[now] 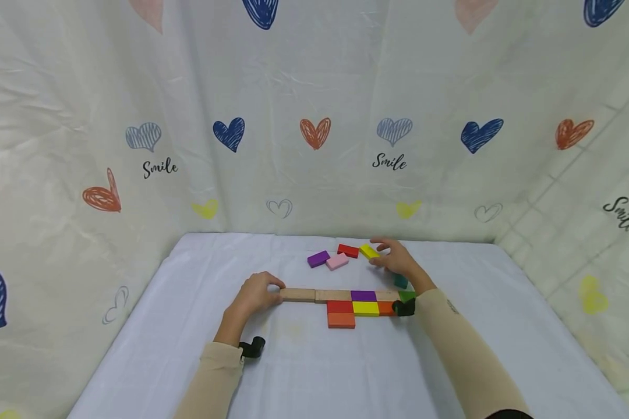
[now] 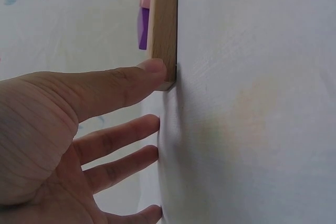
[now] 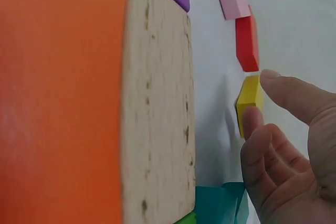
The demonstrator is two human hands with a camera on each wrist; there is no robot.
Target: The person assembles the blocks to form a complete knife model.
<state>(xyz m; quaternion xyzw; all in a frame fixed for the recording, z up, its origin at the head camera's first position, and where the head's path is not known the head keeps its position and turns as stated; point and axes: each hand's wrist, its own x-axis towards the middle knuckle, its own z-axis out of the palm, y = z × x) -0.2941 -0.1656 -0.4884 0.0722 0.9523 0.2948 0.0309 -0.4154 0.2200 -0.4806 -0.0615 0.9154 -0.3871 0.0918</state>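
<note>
Head view shows a white cloth point(image 1: 293, 372) bearing a flat block layout point(image 1: 359, 302) that looks well along: a long far row point(image 1: 363, 295) of wooden, purple and green pieces, a shorter row point(image 1: 366, 309) of red, yellow and orange touching its near side, and one orange block point(image 1: 340, 320) nearest the person. The left hand point(image 1: 259, 290) seems to pinch the outer end of the leftmost wooden block point(image 1: 297, 294), its other fingers spread. The right hand point(image 1: 400, 259) has fingers parted about a loose yellow block point(image 1: 369, 251) beyond the layout; whether it grips, I cannot tell. Judging by what lies apart, that block, a red block point(image 1: 348, 251), pink block point(image 1: 337, 262), purple block point(image 1: 318, 259) and partly hidden teal block point(image 1: 400, 281) remain unplaced.
</note>
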